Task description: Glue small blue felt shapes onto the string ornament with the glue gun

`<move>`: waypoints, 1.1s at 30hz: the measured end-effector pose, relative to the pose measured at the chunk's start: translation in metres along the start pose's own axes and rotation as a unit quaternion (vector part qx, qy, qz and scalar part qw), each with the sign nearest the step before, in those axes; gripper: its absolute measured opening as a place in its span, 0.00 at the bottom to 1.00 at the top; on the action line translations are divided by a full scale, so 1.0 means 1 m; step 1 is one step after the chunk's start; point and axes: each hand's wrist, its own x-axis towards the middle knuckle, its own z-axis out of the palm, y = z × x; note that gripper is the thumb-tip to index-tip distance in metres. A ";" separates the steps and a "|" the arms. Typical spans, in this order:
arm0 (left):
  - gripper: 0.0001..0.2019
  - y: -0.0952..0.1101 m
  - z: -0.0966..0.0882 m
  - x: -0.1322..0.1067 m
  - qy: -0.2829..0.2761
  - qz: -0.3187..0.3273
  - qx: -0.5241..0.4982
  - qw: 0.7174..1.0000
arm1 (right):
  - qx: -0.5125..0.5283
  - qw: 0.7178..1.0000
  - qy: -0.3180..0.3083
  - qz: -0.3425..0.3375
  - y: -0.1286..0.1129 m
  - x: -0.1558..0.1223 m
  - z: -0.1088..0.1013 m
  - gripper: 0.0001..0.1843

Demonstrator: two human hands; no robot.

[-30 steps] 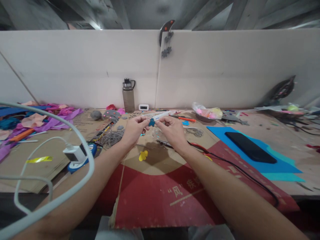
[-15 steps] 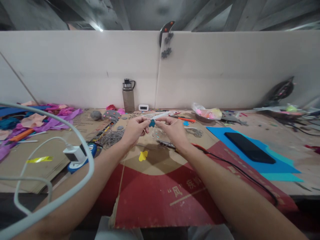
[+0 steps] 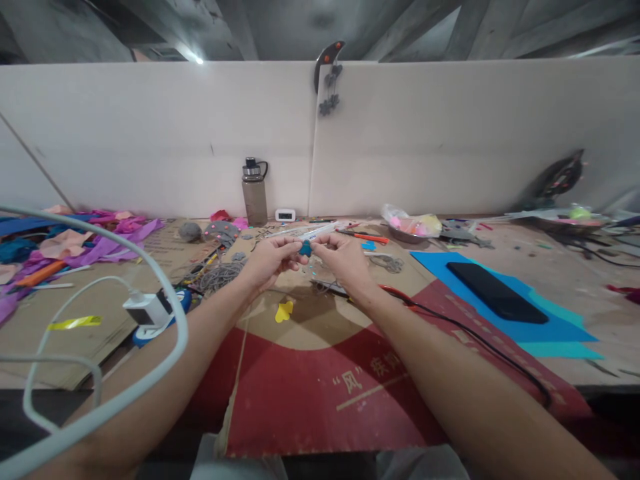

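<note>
Between my two hands, above the cardboard (image 3: 300, 333), is a small dark teal cut-out piece (image 3: 305, 248); its full outline is partly covered by fingertips. My left hand (image 3: 273, 260) pinches its left side between thumb and fingers. From the other side, my right hand (image 3: 345, 259) grips its right edge in a pinch. Below them a small yellow cut-out shape (image 3: 284, 311) lies on the cardboard. Scissors with orange-red handles (image 3: 397, 293) rest under my right forearm, their blades pointing left. A tangle of grey cord (image 3: 220, 277) sits left of my left hand.
A bottle (image 3: 255, 193) and a small white digital clock (image 3: 285, 215) stand by the white partition. On the right, a black phone (image 3: 495, 291) lies on blue sheets (image 3: 560, 327). A white cable (image 3: 165, 293) loops across the left, near a plugged-in charger (image 3: 147, 309). Colourful scraps (image 3: 65, 243) pile up far left.
The teal piece has turned slightly between my fingertips and now looks narrower. Both hands stay in nearly the same place; the whole view has shifted a little.
</note>
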 end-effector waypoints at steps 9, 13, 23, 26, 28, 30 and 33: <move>0.09 -0.006 0.000 0.001 -0.015 0.025 0.030 0.999 | -0.008 1.000 -0.003 0.012 -0.004 -0.003 0.002 0.11; 0.09 -0.009 0.000 0.001 0.007 0.036 0.050 0.998 | -0.007 1.000 -0.007 0.011 -0.003 -0.005 0.004 0.12; 0.08 -0.007 -0.001 0.000 0.036 0.037 0.094 0.994 | 0.030 0.999 -0.040 -0.017 0.003 -0.004 0.006 0.13; 0.08 -0.007 -0.001 0.000 0.029 0.037 0.108 0.993 | 0.009 0.999 -0.036 -0.028 0.002 -0.005 0.006 0.12; 0.08 -0.007 -0.002 0.000 0.014 0.032 0.111 0.993 | -0.001 0.999 -0.034 -0.020 0.000 -0.007 0.006 0.10; 0.08 -0.006 -0.002 0.000 -0.003 0.020 0.107 0.994 | 0.004 0.999 -0.039 -0.003 -0.001 -0.007 0.006 0.09; 0.09 -0.005 -0.002 0.000 -0.014 -0.003 0.085 0.996 | 0.025 0.999 -0.041 0.011 -0.001 -0.006 0.006 0.08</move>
